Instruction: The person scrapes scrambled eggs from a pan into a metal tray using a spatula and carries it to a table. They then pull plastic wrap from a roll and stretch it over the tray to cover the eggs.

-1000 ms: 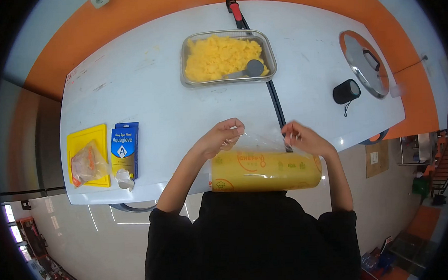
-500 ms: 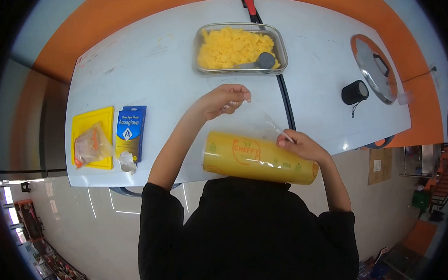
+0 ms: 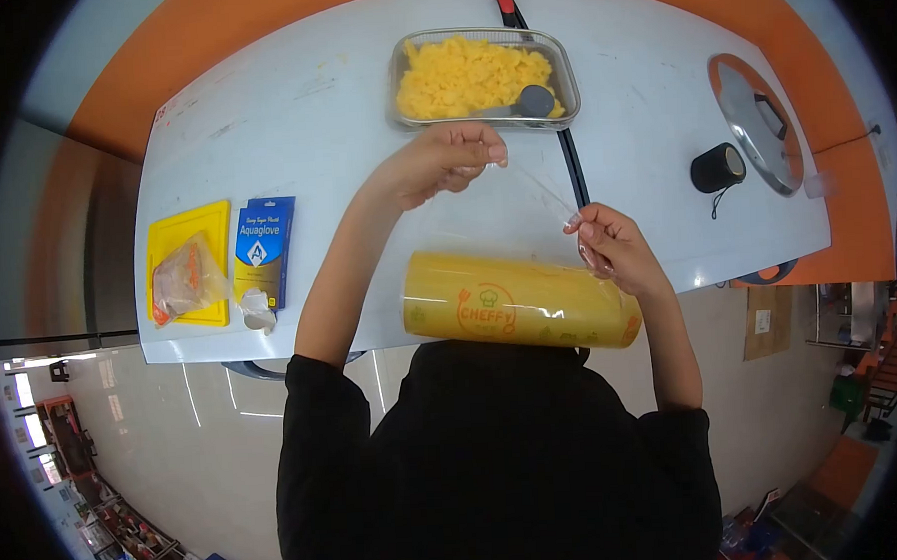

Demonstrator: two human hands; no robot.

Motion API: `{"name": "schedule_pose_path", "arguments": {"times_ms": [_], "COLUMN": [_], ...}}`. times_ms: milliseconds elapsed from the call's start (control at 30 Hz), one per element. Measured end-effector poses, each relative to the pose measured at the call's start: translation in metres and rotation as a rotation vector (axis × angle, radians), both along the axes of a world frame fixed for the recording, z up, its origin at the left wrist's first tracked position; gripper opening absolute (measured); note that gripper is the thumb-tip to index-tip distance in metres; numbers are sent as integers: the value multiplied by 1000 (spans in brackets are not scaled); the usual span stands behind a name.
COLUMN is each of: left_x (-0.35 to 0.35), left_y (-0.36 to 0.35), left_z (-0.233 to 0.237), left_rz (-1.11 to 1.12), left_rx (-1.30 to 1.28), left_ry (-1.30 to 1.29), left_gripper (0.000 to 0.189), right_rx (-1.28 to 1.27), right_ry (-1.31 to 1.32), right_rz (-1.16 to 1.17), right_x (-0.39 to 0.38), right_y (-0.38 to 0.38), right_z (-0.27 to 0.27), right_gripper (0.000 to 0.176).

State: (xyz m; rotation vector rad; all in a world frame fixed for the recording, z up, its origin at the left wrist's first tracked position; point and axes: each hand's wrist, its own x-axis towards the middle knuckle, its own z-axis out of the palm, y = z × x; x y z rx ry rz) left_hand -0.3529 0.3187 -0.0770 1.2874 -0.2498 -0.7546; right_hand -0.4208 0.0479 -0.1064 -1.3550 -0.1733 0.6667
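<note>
A large yellow roll of clear plastic film with "CHEFFY" print lies at the table's near edge, against my body. My left hand pinches one part of the film's edge, just below the glass container of yellow crumbly food. Above the roll's right end, my right hand is closed on another part of the film. Between my hands the clear film is stretched, hard to make out against the white table. A grey scoop rests on the food.
At the left are a yellow board with a plastic bag, a blue Aquaglove box and crumpled white paper. A black cylinder and a lid lie right. A red-black tool stands at the back.
Both hands have moved up, away from my body, pulling the film off the roll. The printed logo on the roll has shifted lower, so the roll has turned.
</note>
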Motion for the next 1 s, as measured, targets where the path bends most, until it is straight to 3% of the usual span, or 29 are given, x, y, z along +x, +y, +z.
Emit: {"name": "schedule_pose_path", "arguments": {"times_ms": [400, 500, 567, 633, 700, 767, 800, 867, 1000], "left_x": [-13, -27, -57, -90, -122, -139, -140, -142, -129], "left_y": [20, 26, 19, -6, -36, -58, -59, -63, -52], "left_z": [-25, -35, -33, -23, -32, -47, -56, -70, -71], "left_rz": [224, 378, 684, 658, 415, 68, 69, -5, -84], "left_rx": [290, 393, 725, 661, 511, 618, 616, 908, 887], "left_ry": [-330, -510, -726, -855, -878, -1091, -1095, -1498, -1505], "left_gripper": [15, 16, 15, 13, 15, 32, 32, 54, 67], "right_rx": [214, 276, 325, 407, 412, 424, 433, 441, 364], "right_ry": [347, 373, 377, 426, 446, 452, 453, 456, 364], "right_rz": [62, 80, 85, 150, 145, 155, 144, 124, 37], "right_x": [30, 33, 36, 39, 44, 50, 52, 51, 39], "right_y": [10, 9, 7, 7, 5, 6, 6, 7, 10], "right_z": [-13, -16, -17, -18, -23, -26, -26, -25, -16], "right_gripper": [17, 18, 19, 20, 20, 20, 20, 20, 20]}}
